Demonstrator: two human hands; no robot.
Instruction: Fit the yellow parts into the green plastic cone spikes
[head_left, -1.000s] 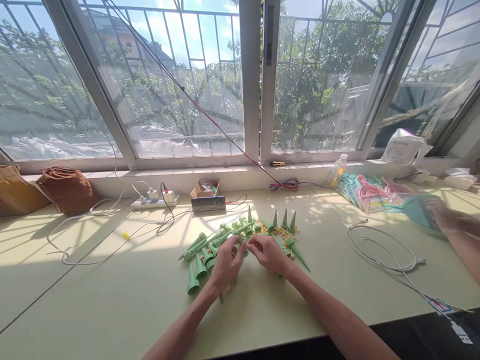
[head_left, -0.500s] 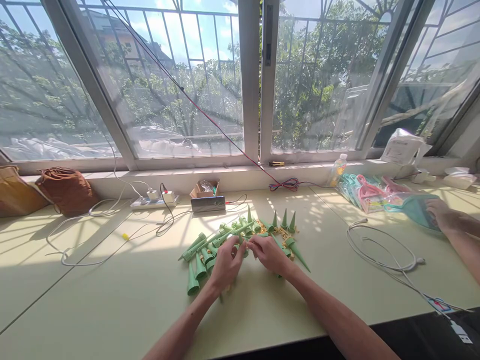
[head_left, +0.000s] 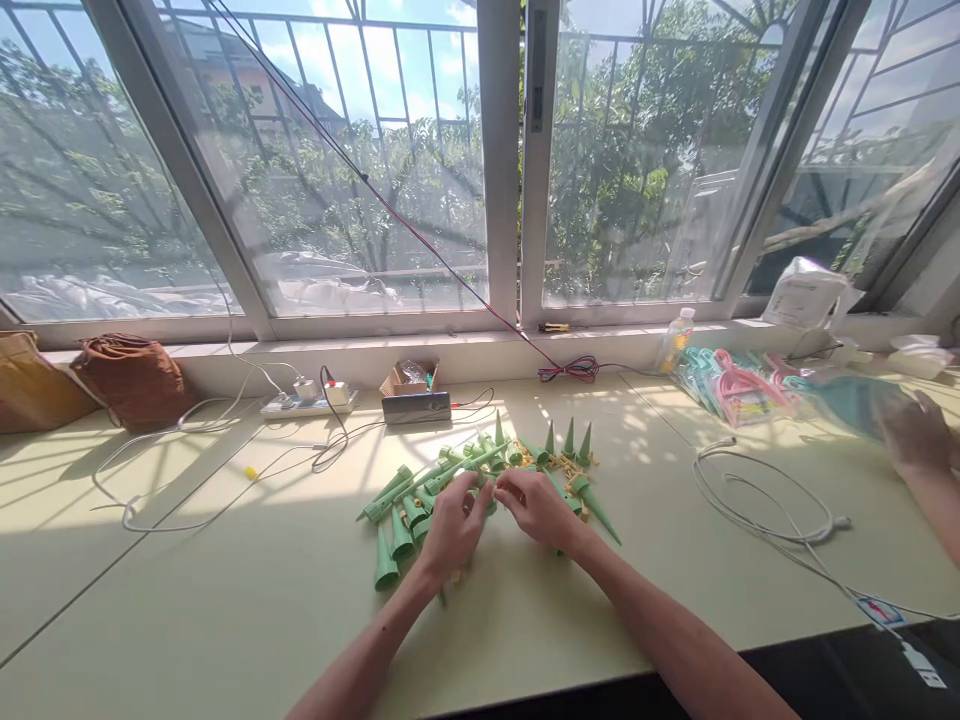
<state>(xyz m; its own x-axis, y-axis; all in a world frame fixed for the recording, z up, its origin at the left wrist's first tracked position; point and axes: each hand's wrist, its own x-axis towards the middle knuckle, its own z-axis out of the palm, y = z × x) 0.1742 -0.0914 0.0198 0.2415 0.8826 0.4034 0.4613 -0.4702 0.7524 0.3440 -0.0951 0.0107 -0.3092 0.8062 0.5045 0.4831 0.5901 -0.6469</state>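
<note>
A pile of green plastic cone-shaped spikes (head_left: 409,505) lies on the pale table (head_left: 225,600), with three spikes standing upright (head_left: 568,440) at its far right. My left hand (head_left: 454,530) and my right hand (head_left: 536,507) meet over the middle of the pile, fingers curled and pinched together on a small green piece whose shape is hidden between them. Small yellow parts (head_left: 559,463) lie scattered among the spikes.
Another person's hand (head_left: 911,435) at the right edge moves a teal packet, blurred. Pink and teal packets (head_left: 731,385), a bottle (head_left: 675,340), a white cable loop (head_left: 757,500), a power strip (head_left: 307,403), a small box (head_left: 411,378), a phone (head_left: 416,407) and brown bags (head_left: 135,378) line the window side.
My hands stay over the pile with only slight finger movement. The other person's hand at the right has lifted and shifted its teal packet.
</note>
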